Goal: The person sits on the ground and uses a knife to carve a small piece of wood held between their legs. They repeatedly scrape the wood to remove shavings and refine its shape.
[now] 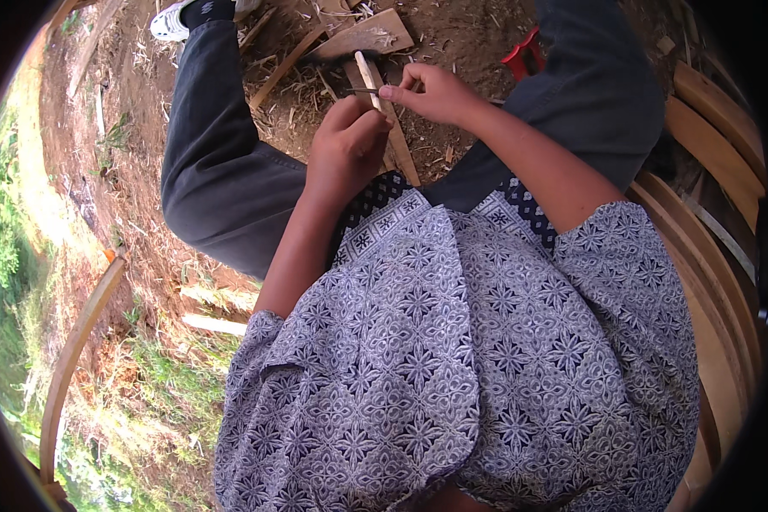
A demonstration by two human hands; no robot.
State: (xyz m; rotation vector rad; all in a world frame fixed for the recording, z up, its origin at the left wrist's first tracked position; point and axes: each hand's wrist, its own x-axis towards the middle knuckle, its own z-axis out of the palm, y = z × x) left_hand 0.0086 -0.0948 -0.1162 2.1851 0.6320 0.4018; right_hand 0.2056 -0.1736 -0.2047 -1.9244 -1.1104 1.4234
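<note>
"What lay around the hands?"
"At least three pieces of wood: a plank (401, 158) beneath them, a broad board (375, 36) beyond, a narrow strip (288, 68) leftward."
"And the hands?"
"Two. The left hand (347, 141) was clenched, seemingly around the lower end of one pale stick (366, 73), above the plank; the right hand (435, 92) pinched one thin, dark blade (362, 90) across it."
"How would the stick have handled?"
"Light, stiff, hardly slippery, I judged, but snappable. Its lower end, clear of the blade, seemed the safest hold."
</note>
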